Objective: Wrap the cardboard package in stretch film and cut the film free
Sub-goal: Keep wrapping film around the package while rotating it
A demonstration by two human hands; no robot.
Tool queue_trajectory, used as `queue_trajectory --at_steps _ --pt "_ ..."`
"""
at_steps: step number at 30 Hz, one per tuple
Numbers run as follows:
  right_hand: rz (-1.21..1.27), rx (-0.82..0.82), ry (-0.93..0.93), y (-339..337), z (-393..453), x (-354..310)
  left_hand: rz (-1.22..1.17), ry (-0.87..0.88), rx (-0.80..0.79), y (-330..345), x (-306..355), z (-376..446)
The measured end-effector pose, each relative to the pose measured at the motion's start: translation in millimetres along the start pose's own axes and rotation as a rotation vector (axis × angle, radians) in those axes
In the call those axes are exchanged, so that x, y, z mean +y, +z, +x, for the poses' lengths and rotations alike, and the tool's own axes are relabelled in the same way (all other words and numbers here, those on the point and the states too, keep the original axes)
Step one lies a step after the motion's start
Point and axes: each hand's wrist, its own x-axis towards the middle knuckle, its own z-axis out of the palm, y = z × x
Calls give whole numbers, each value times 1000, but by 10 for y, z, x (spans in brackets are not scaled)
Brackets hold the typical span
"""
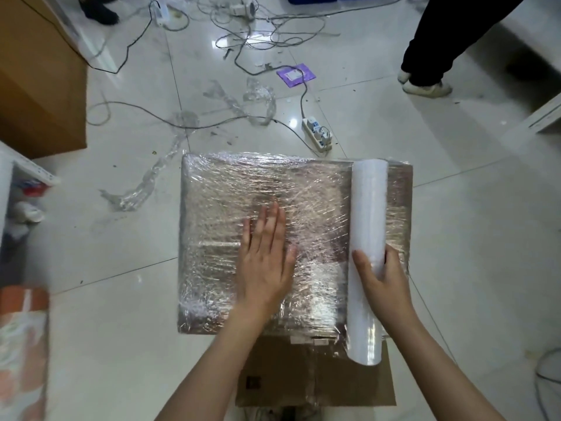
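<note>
From my head camera, looking down, the cardboard package (pixel 273 238) sits on the tiled floor (pixel 470 238) right in front of me, its top and sides covered in shiny, wrinkled stretch film. My left hand (pixel 265 262) lies flat on the top of the package, fingers straight and close together, palm pressing on the film near the middle. My right hand (pixel 384 281) grips the white film roll (pixel 368 226), thumb on the left of it and fingers curled round its right side. The roll lies along the right part of the package top, its near end sticking out past the package's front edge. My two hands are apart, with a stretch of film-covered top between them.

Under the near edge of the package lies a flat piece of brown cardboard (pixel 349 381). On the floor beyond lie crumpled strips of film scrap (pixel 145 183), a white power strip (pixel 317 133), tangled cables (pixel 258 28) and a purple packet (pixel 296 75). A large brown box (pixel 39 86) stands at the upper left, and another person's leg (pixel 437 50) is at the upper right.
</note>
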Motion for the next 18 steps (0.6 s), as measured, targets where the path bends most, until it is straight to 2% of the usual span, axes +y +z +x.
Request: queue_trajectory --at_steps 4,7,15,18 --pt "12 17 16 -10 38 -46 87 56 -41 320 279 -359" --pt "-26 29 -17 -38 59 -44 119 -6 -56 478 308 -365" --pt "84 39 -49 -35 -42 -130 113 -5 -60 477 263 -334" --pt "1 108 -91 -82 -33 -112 102 2 -56 462 273 -352"
